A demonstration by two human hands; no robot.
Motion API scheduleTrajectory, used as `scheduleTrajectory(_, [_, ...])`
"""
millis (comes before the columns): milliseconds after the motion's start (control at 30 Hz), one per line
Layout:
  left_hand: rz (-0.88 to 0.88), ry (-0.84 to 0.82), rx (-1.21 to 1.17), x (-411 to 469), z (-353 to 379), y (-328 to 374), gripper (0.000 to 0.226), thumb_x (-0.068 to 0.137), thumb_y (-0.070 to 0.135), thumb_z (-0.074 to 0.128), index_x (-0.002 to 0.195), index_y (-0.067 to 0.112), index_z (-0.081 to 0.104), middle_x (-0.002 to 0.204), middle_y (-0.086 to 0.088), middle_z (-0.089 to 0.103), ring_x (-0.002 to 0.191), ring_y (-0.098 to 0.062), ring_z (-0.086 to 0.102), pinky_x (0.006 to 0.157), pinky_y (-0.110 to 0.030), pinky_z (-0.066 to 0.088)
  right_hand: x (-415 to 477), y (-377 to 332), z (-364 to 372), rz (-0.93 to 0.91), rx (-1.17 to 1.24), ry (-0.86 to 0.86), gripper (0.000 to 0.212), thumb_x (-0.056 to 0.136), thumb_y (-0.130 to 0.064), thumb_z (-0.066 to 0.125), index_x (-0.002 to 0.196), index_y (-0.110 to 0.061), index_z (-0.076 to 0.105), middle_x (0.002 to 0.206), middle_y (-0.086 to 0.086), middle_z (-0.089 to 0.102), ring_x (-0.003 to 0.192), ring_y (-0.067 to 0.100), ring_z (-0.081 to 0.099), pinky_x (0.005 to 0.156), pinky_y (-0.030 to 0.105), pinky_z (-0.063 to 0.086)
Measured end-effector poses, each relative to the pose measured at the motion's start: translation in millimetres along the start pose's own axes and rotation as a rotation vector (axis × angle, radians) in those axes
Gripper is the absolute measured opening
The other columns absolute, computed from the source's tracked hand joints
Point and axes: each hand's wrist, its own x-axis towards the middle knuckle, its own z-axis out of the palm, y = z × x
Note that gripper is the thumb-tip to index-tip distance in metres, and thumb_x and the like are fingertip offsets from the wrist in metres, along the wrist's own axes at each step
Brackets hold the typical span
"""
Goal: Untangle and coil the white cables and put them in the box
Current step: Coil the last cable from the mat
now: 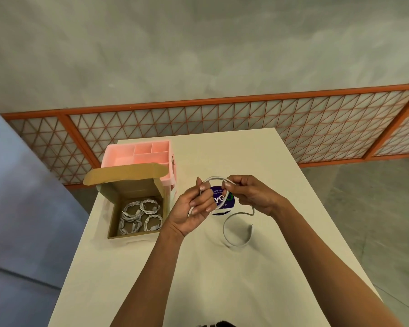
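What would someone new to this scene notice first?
Two hands meet over the middle of the table: the left hand and right hand hold a white cable bent into a loop, its tail curling on the tabletop to the right. At the table's left edge, an open cardboard box holds several coiled cables, with a pink organizer just behind it.

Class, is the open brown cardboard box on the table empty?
No, the open brown cardboard box holds several coiled white cables on its floor.
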Motion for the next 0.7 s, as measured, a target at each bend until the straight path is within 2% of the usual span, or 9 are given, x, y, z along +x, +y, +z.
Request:
scheduleTrajectory(67, [0.034,0.053,0.012,1,2,-1,0.049,0.103,0.031,0.017,0.082,0.010,0.056,0.047,0.005,0.032,0.035,-0.008,0.026,0.050,-0.020,0.036,2,2,1,0.013,0.019,-0.002,0.020,0.092,-0.027,0.055,0.079,-0.014,0.062,0.053,-0.011,0.040,0.048,0.006,0.021,0.044,0.017,0.015])
scheduleTrajectory(133, [0.092,0.196,0.077,3,6,-3,0.049,0.101,0.034,0.022,0.077,0.011,0.059,0.041,0.007,0.034,0.028,-0.006,0.025,0.040,-0.016,0.034,2,6,3,0.031,0.023,0.002,0.022,0.091,-0.031,0.056,0.078,-0.015,0.062,0.054,-0.009,0.035,0.048,0.006,0.020,0.044,0.018,0.015])
scheduleTrajectory(267, [0.187,0.390,0.163,3,8,-7,0.041,0.100,0.034,0.028,0.080,0.007,0.053,0.039,0.006,0.036,0.021,-0.002,0.030,0.030,-0.013,0.030,0,10,6,0.053,-0.049,0.004,0.019,0.094,-0.028,0.057,0.083,-0.015,0.066,0.056,-0.007,0.041,0.047,0.005,0.023,0.044,0.018,0.017])
scheduleTrajectory(367, [0.175,0.362,0.114,-1,3,-3,0.037,0.098,0.032,0.040,0.082,0.006,0.061,0.037,0.005,0.037,0.021,-0.003,0.033,0.028,-0.012,0.029,-3,4,2,0.036,-0.100,0.055,0.022,0.093,-0.025,0.058,0.102,-0.005,0.064,0.067,-0.003,0.061,0.043,0.002,0.035,0.042,0.014,0.023])
scheduleTrajectory(467, [0.116,0.253,0.086,-6,2,1,0.031,0.084,0.031,0.070,0.096,0.003,0.068,0.036,0.004,0.040,0.022,-0.005,0.037,0.029,-0.013,0.032,-3,0,-6,-0.044,-0.127,0.140,0.022,0.093,-0.024,0.059,0.101,-0.005,0.065,0.076,0.004,0.060,0.046,0.002,0.037,0.045,0.015,0.026])
scheduleTrajectory(533, [0.072,0.198,0.043,-8,3,1,0.042,0.088,0.030,0.065,0.116,-0.001,0.062,0.038,0.003,0.043,0.023,-0.006,0.040,0.031,-0.014,0.035,-3,-3,-6,-0.082,-0.172,0.192,0.023,0.094,-0.026,0.057,0.098,-0.005,0.067,0.068,-0.003,0.056,0.047,0.001,0.039,0.047,0.013,0.028])
scheduleTrajectory(600, [0.083,0.183,0.043,-8,6,0,0.046,0.100,0.030,0.041,0.133,-0.001,0.049,0.039,0.002,0.046,0.025,-0.007,0.042,0.039,-0.014,0.044,0,-2,-4,-0.108,-0.204,0.254,0.029,0.096,-0.027,0.054,0.094,-0.001,0.066,0.057,-0.012,0.053,0.047,0.000,0.040,0.047,0.010,0.031])
scheduleTrajectory(667, [0.136,0.189,0.105,-7,9,3,0.050,0.103,0.031,0.025,0.142,0.000,0.038,0.040,0.002,0.048,0.026,-0.007,0.043,0.060,-0.020,0.056,2,5,-3,-0.099,-0.254,0.255,0.036,0.099,-0.031,0.047,0.091,-0.001,0.065,0.057,-0.008,0.053,0.050,0.000,0.043,0.052,0.011,0.037])
scheduleTrajectory(700, [0.168,0.188,0.141,-6,10,6,0.050,0.103,0.030,0.026,0.143,0.000,0.034,0.041,0.001,0.048,0.026,-0.007,0.043,0.072,-0.024,0.058,2,11,-2,-0.083,-0.283,0.218,0.038,0.100,-0.033,0.043,0.091,-0.003,0.065,0.060,-0.003,0.054,0.053,0.003,0.046,0.055,0.013,0.040])
